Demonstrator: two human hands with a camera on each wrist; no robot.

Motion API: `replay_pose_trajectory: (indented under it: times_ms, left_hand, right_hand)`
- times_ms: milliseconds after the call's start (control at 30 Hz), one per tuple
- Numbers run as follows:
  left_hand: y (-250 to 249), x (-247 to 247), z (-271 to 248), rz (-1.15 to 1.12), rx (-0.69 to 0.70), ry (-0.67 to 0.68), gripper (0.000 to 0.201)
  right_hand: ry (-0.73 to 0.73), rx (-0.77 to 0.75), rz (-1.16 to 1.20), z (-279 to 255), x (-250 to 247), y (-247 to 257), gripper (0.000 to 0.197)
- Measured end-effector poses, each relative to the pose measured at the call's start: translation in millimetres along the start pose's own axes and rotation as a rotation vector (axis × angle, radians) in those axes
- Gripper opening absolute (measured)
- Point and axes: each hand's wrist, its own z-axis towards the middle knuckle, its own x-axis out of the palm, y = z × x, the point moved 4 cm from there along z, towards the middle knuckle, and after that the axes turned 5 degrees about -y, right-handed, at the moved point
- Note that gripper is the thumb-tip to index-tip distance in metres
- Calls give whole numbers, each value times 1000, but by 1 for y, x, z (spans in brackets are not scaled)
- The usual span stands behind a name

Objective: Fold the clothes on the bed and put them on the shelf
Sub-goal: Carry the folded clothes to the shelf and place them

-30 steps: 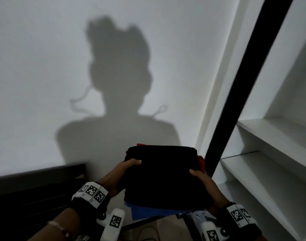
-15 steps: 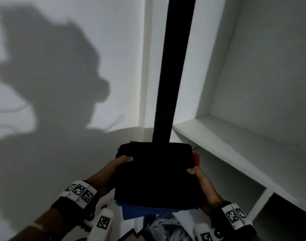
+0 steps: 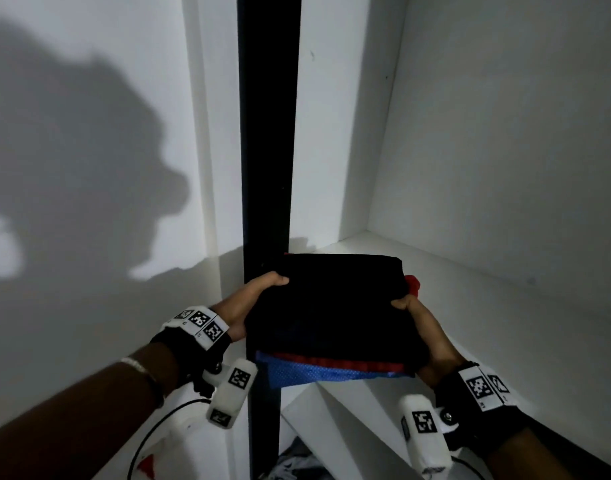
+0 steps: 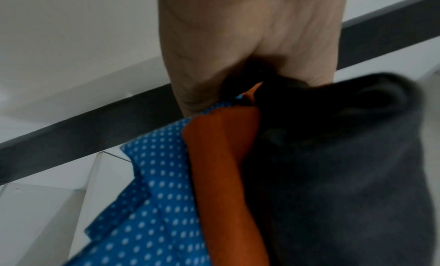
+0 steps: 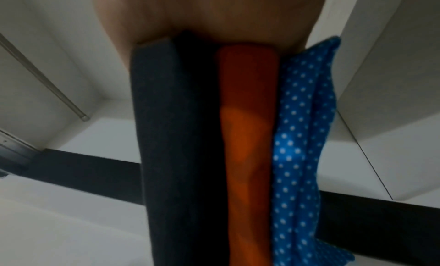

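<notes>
Both hands, left hand (image 3: 248, 306) and right hand (image 3: 425, 334), clasp the folded stack (image 3: 332, 306); it may snag the dark post (image 3: 267, 168) entering the shelf (image 3: 470, 306).

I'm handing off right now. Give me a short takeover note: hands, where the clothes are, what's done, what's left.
Left hand: grips the left edge of the folded stack, thumb on top.
Right hand: grips the right edge the same way.
Stack: black garment on top, orange-red one in the middle, blue dotted one at the bottom, held level in front of the white shelf, beside the black post.
Done: these three are folded and stacked.
Left: set the stack on the shelf, release both grips.
</notes>
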Motion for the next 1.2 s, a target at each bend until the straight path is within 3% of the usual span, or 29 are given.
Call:
replay_pose_trajectory:
  times_ms: [133,300,433,733,867,967,1100,1200]
  left_hand:
    - [1,16,28,34,1,-12,30]
    - [-7,33,70,73,-23,-23,39]
    - [-22,41,111,77,-22,-20,27]
    - [-37,50,188,90,-8,-23,27]
    - [-26,44,211,48,36,-101,46]
    - [-20,38,223,-19,73,-138,31]
    - [-6,31,236,-79,117,-277,31]
    - [16,23,242,-65,95,-401,35]
  right_hand:
    - [-58,-12,13,11,-20,10,76]
    - [-60,-39,27,29,-33,30,50]
    - [-55,-64,26,57,-36,48,42]
    - [-113,-26,-8,121,-43,74,42]
    - [-107,1,-72,144,-42,87,31]
    - [-76,0,-103,157,-34,99,26]
    - [-49,-16,-104,188,-33,100,29]
    - [-224,-16,-284,216,-49,81,41]
